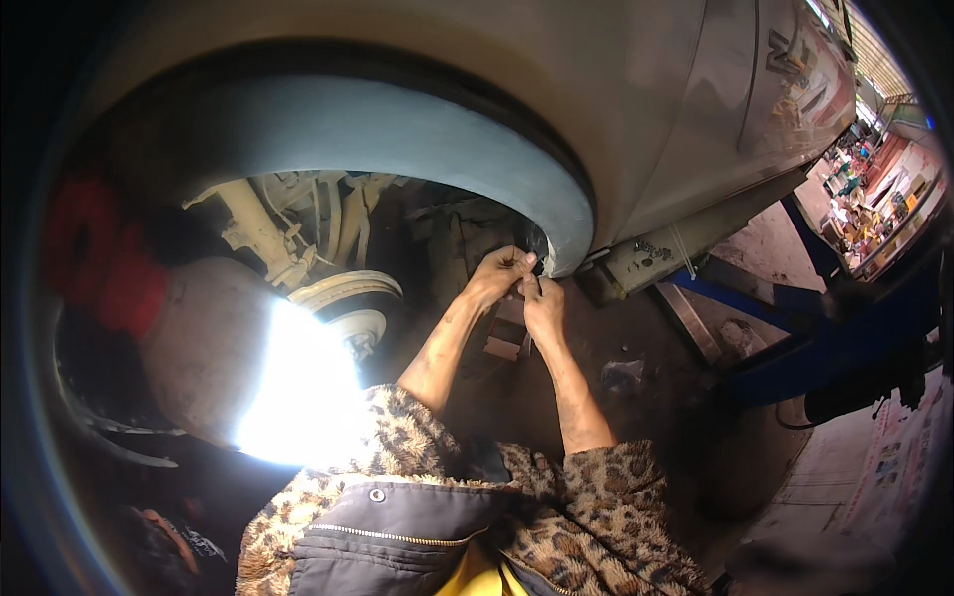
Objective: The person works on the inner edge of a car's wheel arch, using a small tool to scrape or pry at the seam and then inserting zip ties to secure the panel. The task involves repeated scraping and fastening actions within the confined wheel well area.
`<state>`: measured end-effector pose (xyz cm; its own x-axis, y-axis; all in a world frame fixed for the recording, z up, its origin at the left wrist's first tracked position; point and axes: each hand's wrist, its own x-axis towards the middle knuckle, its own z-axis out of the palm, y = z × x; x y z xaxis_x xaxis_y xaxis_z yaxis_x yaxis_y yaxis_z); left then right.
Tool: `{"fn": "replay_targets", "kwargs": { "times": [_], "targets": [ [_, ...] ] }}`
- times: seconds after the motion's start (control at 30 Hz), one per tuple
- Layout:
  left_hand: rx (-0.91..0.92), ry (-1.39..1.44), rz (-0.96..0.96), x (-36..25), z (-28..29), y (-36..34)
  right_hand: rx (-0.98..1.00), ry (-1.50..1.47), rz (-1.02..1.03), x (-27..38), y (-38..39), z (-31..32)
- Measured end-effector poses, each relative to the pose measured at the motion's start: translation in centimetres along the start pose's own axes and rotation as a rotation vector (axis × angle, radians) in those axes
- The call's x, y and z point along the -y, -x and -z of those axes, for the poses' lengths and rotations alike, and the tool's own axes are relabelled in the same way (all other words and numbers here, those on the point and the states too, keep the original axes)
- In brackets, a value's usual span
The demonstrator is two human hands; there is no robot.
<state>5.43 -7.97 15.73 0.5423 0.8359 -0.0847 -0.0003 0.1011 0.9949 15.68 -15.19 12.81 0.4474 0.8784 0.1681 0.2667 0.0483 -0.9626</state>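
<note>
A wide grey-blue wheel arch trim [368,124] curves along the edge of a vehicle's body panel [616,89]. At its lower right end, both of my hands are raised close together. My left hand [497,276] has its fingers bent in a pinch by the trim's inner edge. Just beside it, my right hand [542,303] is closed too, thumb and fingers pressed together at the tip of the trim. Whatever sits between the fingertips is too small and too covered to make out.
Left of my arms, a glaring work lamp [303,382] shines near the bare wheel hub [348,298] and pale suspension parts [263,228]. A blue lift arm [755,298] reaches under the vehicle's sill at right. Cluttered shelves [884,209] stand farther off.
</note>
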Motion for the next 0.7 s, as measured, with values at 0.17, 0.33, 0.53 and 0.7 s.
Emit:
{"fn": "replay_targets", "kwargs": {
  "times": [0.17, 0.33, 0.53, 0.7],
  "targets": [
    [0.05, -0.044, 0.145, -1.6, 0.3, -2.1, 0.019, 0.139, 0.054, 0.7, -0.4, 0.0],
    [0.131, -0.016, 0.187, 0.5, 0.7, -4.1, -0.074, 0.061, 0.026, -0.2, 0.2, -0.3],
    [0.102, 0.27, 0.136, 2.4, -0.5, -2.9, -0.095, -0.025, -0.091, -1.5, 0.5, 0.0],
    [0.107, 0.237, 0.15, 2.6, 2.3, -1.2, -0.051, -0.224, -0.12, -2.0, 0.2, -0.9]
  ]
}}
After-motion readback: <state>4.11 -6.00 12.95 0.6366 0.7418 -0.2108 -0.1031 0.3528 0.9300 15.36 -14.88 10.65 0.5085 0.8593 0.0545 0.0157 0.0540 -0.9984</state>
